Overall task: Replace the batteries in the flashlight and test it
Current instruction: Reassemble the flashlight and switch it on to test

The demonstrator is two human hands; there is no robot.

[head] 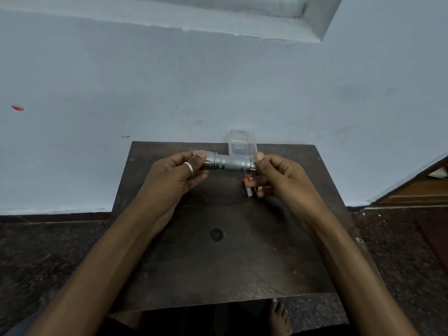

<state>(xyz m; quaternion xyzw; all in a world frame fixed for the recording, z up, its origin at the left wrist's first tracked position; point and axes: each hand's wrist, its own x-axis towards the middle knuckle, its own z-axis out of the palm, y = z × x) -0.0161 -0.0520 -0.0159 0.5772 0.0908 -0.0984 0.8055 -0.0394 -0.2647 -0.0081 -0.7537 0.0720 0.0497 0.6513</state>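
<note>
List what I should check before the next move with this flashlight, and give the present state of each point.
1. Left hand grips the flashlight at its head end: ok.
2. Right hand pinches the tail end: ok.
3. Tail end open or closed: cannot tell, the fingers hide it.
4. Batteries close by, under the Right hand: ok.
5. Batteries held, or lying on the table: cannot tell.
6. Clear plastic case behind the flashlight, out of the way: ok.

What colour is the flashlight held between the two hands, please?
The flashlight is silver-grey metal with a knurled middle section, best seen in the head view.
</note>
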